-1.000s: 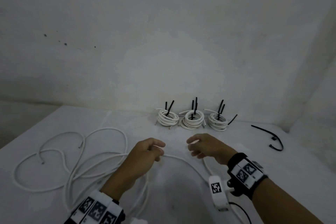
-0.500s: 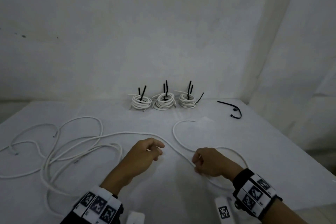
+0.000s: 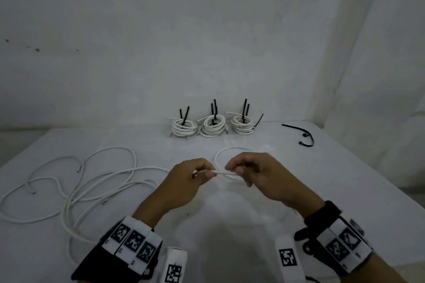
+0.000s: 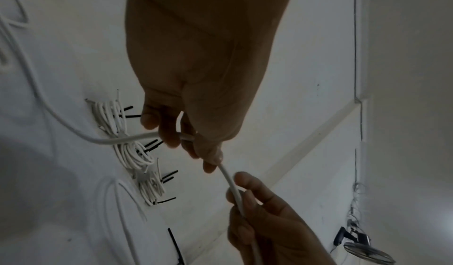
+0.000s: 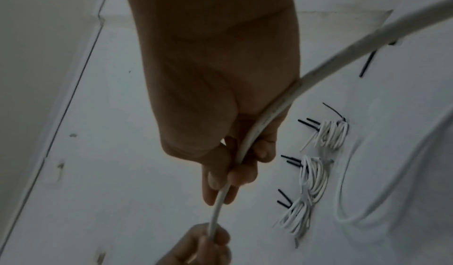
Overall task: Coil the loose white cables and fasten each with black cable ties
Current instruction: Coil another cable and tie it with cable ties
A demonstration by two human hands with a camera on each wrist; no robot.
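White walls close in behind your white-covered counter (image 3: 230, 225), and from the head view three finished coils (image 3: 210, 125) stand in a row at the back, each bound with black ties whose tails stick up. One spare black cable tie (image 3: 299, 133) lies well apart to their right, probably kept for the cable you are working now. That loose white cable (image 3: 96, 181) sprawls in wide loops over the left of the counter, one strand running up to your hands. Your left hand (image 3: 186, 181) and right hand (image 3: 259, 177) are raised just above the surface, close together, each pinching the same short straight stretch of cable between thumb and fingers. A first small loop arcs beyond your right hand, so I'd judge you are starting to wind this coil.

From the left wrist, your left fingers (image 4: 169, 131) curl round the cable where it comes in from the counter, while your thumb and forefinger nip it as it passes on to the right hand (image 4: 259, 211). That grip seems meant to feed slack.

From the right wrist, the cable runs along your palm and out between thumb and fingertips (image 5: 235, 174) towards the left hand (image 5: 198, 246), which suits guiding each turn. The three coils lie beside it on the counter.
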